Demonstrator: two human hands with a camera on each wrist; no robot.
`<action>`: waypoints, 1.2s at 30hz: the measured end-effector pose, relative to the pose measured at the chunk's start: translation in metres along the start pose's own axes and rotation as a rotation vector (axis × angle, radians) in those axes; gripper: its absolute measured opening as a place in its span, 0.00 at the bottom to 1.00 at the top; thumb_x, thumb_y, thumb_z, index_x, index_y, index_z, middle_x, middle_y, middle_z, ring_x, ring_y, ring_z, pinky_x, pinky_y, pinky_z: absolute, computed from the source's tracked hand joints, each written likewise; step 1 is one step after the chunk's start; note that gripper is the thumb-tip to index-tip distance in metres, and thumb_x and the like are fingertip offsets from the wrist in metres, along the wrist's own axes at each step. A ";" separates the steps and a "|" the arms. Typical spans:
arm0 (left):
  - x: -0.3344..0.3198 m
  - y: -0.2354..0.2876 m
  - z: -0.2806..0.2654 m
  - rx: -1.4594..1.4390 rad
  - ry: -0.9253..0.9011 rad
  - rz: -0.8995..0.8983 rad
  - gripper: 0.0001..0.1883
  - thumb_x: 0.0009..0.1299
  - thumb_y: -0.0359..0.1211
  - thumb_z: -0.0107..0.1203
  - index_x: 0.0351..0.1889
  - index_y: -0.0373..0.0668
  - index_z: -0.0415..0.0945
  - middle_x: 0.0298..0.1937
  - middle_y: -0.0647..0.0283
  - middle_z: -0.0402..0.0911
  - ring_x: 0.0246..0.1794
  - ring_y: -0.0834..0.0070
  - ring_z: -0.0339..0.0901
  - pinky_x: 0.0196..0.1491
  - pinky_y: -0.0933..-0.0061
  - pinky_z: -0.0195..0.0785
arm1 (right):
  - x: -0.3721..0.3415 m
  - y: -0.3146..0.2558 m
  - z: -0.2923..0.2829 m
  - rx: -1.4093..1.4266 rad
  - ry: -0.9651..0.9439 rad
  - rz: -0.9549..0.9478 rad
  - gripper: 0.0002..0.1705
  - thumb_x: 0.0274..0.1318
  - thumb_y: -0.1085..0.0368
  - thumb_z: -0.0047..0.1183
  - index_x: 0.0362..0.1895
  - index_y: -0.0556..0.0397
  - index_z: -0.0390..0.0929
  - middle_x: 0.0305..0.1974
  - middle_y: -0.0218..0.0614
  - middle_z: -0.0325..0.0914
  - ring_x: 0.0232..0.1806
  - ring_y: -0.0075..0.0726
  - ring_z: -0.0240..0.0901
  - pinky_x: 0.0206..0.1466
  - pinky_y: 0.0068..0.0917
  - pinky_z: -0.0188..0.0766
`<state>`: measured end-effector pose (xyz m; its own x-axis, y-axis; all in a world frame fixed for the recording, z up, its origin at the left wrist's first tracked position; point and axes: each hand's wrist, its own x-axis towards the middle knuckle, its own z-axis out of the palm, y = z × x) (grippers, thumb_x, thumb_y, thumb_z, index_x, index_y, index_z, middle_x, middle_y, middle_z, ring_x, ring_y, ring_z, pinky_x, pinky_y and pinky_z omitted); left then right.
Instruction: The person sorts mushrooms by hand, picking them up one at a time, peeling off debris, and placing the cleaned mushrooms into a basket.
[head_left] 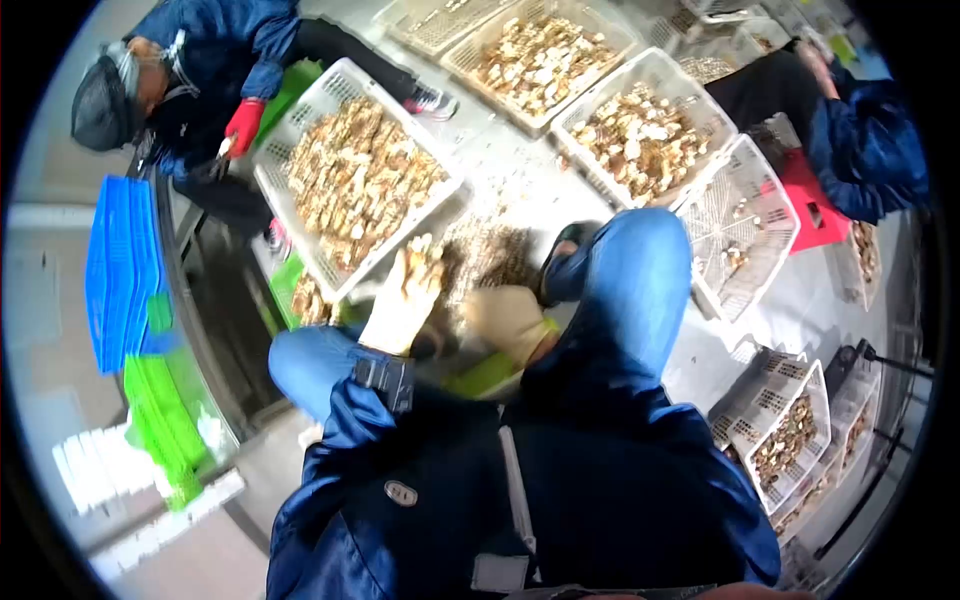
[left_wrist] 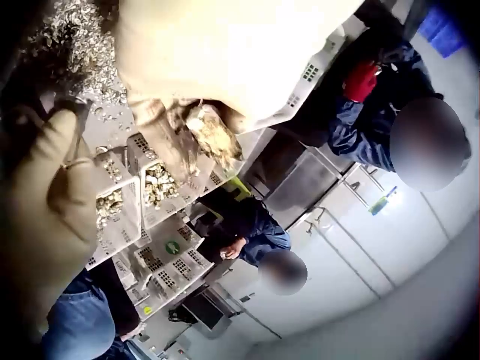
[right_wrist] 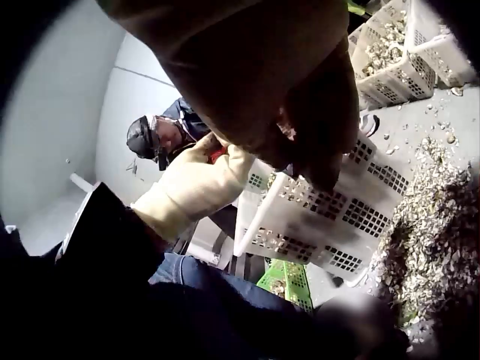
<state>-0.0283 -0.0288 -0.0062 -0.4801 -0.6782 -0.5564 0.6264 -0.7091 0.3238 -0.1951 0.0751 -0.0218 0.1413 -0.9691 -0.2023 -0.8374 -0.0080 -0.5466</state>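
My left hand [head_left: 400, 300], in a cream glove, grips a brown-and-pale lump [left_wrist: 214, 135] resembling the pieces in the crates; in the head view it is beside the full white crate [head_left: 452, 178]. My right hand [head_left: 510, 320], gloved too, is blurred above the floor in front of me. In the left wrist view the fingers of that right hand [left_wrist: 56, 187] are bent, with something dark grey [left_wrist: 73, 103] at their tips; I cannot tell whether they hold it. The right wrist view has this hand [right_wrist: 255, 82] in deep shadow, near the cream-gloved left hand [right_wrist: 191, 187].
Pale scraps [head_left: 490, 255] lie heaped on the floor between my feet. More white crates of lumps [head_left: 545, 60] stand ahead, and a nearly bare crate [head_left: 745, 235] is at right. A person in red gloves [head_left: 215, 60] sits at left, another person [head_left: 865, 145] at right.
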 end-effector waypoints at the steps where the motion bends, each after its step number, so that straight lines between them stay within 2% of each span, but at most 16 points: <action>1: 0.014 0.002 -0.003 0.062 0.044 -0.018 0.15 0.75 0.39 0.56 0.55 0.44 0.74 0.53 0.58 0.79 0.52 0.61 0.75 0.56 0.64 0.73 | 0.002 0.004 0.010 0.118 0.105 -0.027 0.11 0.56 0.61 0.49 0.30 0.50 0.83 0.27 0.43 0.82 0.31 0.49 0.81 0.34 0.44 0.77; 3: 0.038 0.008 -0.009 0.142 0.191 -0.017 0.13 0.73 0.36 0.58 0.52 0.45 0.77 0.50 0.60 0.81 0.50 0.66 0.78 0.56 0.62 0.75 | -0.002 -0.002 0.002 0.053 0.116 -0.020 0.10 0.54 0.61 0.50 0.30 0.49 0.83 0.26 0.43 0.82 0.30 0.51 0.81 0.35 0.44 0.76; 8: 0.138 0.018 0.003 0.001 0.228 -0.078 0.14 0.79 0.32 0.45 0.55 0.33 0.72 0.54 0.54 0.78 0.57 0.60 0.75 0.62 0.62 0.73 | 0.000 -0.011 -0.028 0.132 -0.014 0.004 0.09 0.48 0.60 0.56 0.32 0.50 0.82 0.28 0.43 0.81 0.32 0.51 0.80 0.38 0.44 0.75; 12: 0.173 0.007 0.145 0.005 -0.149 0.014 0.19 0.78 0.32 0.46 0.62 0.30 0.63 0.66 0.43 0.67 0.67 0.51 0.66 0.69 0.56 0.66 | 0.006 -0.021 -0.038 0.162 -0.199 0.058 0.14 0.44 0.57 0.59 0.35 0.52 0.82 0.30 0.43 0.81 0.35 0.50 0.80 0.40 0.44 0.75; 13: 0.187 0.006 0.164 -0.035 -0.284 0.040 0.26 0.79 0.32 0.43 0.72 0.34 0.53 0.70 0.42 0.61 0.71 0.51 0.61 0.73 0.56 0.60 | 0.003 -0.019 -0.036 0.164 -0.177 -0.001 0.15 0.46 0.57 0.59 0.37 0.52 0.81 0.31 0.40 0.81 0.35 0.50 0.80 0.40 0.42 0.75; 16: 0.197 0.006 0.191 0.014 -0.239 0.097 0.20 0.77 0.32 0.48 0.63 0.32 0.63 0.65 0.42 0.68 0.68 0.49 0.66 0.69 0.49 0.64 | 0.001 -0.020 -0.019 0.150 0.034 -0.043 0.09 0.54 0.61 0.53 0.32 0.47 0.84 0.27 0.40 0.81 0.32 0.49 0.80 0.35 0.43 0.74; 17: 0.190 0.010 0.184 0.171 -0.318 0.101 0.20 0.77 0.31 0.49 0.64 0.32 0.63 0.64 0.43 0.70 0.67 0.49 0.67 0.68 0.50 0.65 | 0.007 -0.019 -0.004 0.119 -0.079 0.006 0.09 0.54 0.61 0.52 0.32 0.47 0.84 0.27 0.38 0.82 0.31 0.47 0.80 0.35 0.43 0.74; 18: 0.180 0.015 0.171 0.332 -0.380 0.102 0.20 0.76 0.30 0.49 0.64 0.32 0.63 0.63 0.43 0.71 0.66 0.49 0.68 0.67 0.51 0.66 | 0.001 -0.014 0.015 0.156 0.168 -0.096 0.09 0.54 0.62 0.51 0.32 0.46 0.84 0.27 0.37 0.82 0.32 0.47 0.81 0.35 0.42 0.75; 20: 0.157 0.029 0.133 0.434 -0.315 0.127 0.22 0.78 0.31 0.47 0.67 0.32 0.62 0.65 0.45 0.71 0.65 0.51 0.70 0.67 0.58 0.67 | 0.006 -0.018 -0.018 0.161 -0.082 -0.064 0.09 0.54 0.62 0.52 0.34 0.46 0.84 0.29 0.38 0.82 0.33 0.47 0.81 0.35 0.41 0.75; 21: 0.136 0.050 0.106 1.120 -0.297 0.372 0.23 0.78 0.32 0.47 0.67 0.32 0.61 0.66 0.46 0.70 0.65 0.52 0.70 0.66 0.59 0.67 | 0.005 -0.022 -0.022 0.139 -0.116 -0.044 0.09 0.54 0.62 0.52 0.35 0.46 0.83 0.29 0.38 0.81 0.33 0.46 0.81 0.35 0.41 0.76; 23: 0.095 0.083 0.068 0.639 -0.205 0.225 0.23 0.78 0.32 0.47 0.68 0.32 0.61 0.65 0.50 0.70 0.64 0.54 0.71 0.62 0.63 0.70 | 0.005 -0.022 -0.015 0.133 -0.109 -0.001 0.09 0.54 0.62 0.52 0.36 0.48 0.82 0.30 0.41 0.81 0.34 0.48 0.81 0.36 0.43 0.76; 26: 0.069 0.157 -0.041 0.602 0.060 0.344 0.20 0.78 0.30 0.44 0.66 0.35 0.63 0.61 0.45 0.75 0.56 0.54 0.78 0.51 0.65 0.75 | 0.002 -0.020 -0.006 0.148 0.015 -0.037 0.11 0.59 0.59 0.50 0.32 0.50 0.80 0.29 0.44 0.81 0.34 0.53 0.80 0.37 0.46 0.76; 32: 0.051 0.194 -0.073 0.860 0.352 0.391 0.16 0.77 0.30 0.51 0.61 0.36 0.70 0.49 0.57 0.82 0.43 0.69 0.82 0.46 0.71 0.77 | 0.007 -0.025 0.002 0.199 -0.072 -0.027 0.12 0.58 0.57 0.52 0.31 0.51 0.79 0.29 0.44 0.80 0.35 0.55 0.78 0.40 0.47 0.74; 34: 0.065 0.191 -0.079 1.165 0.382 0.337 0.16 0.77 0.31 0.49 0.61 0.38 0.73 0.53 0.59 0.81 0.51 0.69 0.80 0.51 0.71 0.75 | 0.007 -0.026 0.005 0.142 -0.080 -0.054 0.11 0.58 0.57 0.53 0.32 0.50 0.81 0.30 0.42 0.81 0.33 0.52 0.80 0.39 0.45 0.76; 35: 0.066 0.183 -0.062 1.404 0.373 0.360 0.14 0.75 0.29 0.53 0.57 0.36 0.76 0.46 0.61 0.83 0.39 0.75 0.80 0.43 0.76 0.77 | 0.007 -0.025 0.006 0.113 -0.083 -0.066 0.11 0.58 0.58 0.53 0.32 0.49 0.82 0.31 0.41 0.82 0.33 0.51 0.81 0.38 0.44 0.77; 36: 0.070 0.175 -0.049 1.556 0.404 0.360 0.14 0.74 0.28 0.53 0.56 0.36 0.77 0.46 0.61 0.84 0.38 0.76 0.81 0.42 0.77 0.75 | 0.008 -0.025 0.006 0.117 -0.094 -0.062 0.11 0.58 0.58 0.53 0.32 0.49 0.82 0.31 0.41 0.82 0.33 0.50 0.81 0.38 0.43 0.77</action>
<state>0.0777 -0.1910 -0.0263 -0.1180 -0.9265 -0.3574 -0.6359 -0.2060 0.7438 -0.1699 0.0691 -0.0142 0.2441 -0.9403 -0.2371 -0.7593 -0.0333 -0.6499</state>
